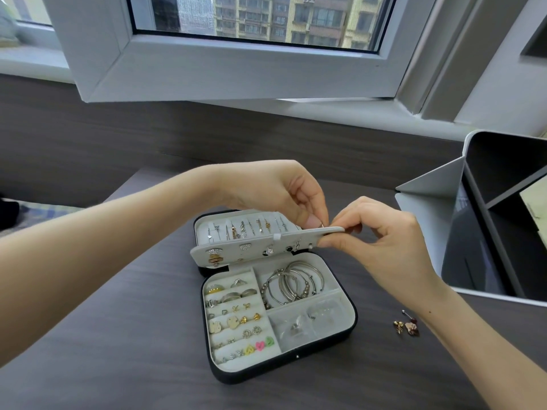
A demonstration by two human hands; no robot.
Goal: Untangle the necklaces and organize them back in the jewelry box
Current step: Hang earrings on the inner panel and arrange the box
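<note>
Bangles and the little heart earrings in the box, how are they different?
The bangles are plain silver; the heart earrings are yellow, pink and green. The bangles are big rings piled together in the top right compartment; the heart earrings are tiny and sit in a row in the padded slots on the left. Both lie in the open jewelry box.

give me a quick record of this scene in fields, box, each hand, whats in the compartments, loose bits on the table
box: jewelry box open on dark table
panel: grey earring panel lifted, studs pinned to it
left hand: pinches a small metal piece at the panel's top edge
right hand: pinches the panel's right end
upper right compartment: silver bangles
left slots: rings and earrings
loose: small gold and red pieces on the table, right of the box
</note>
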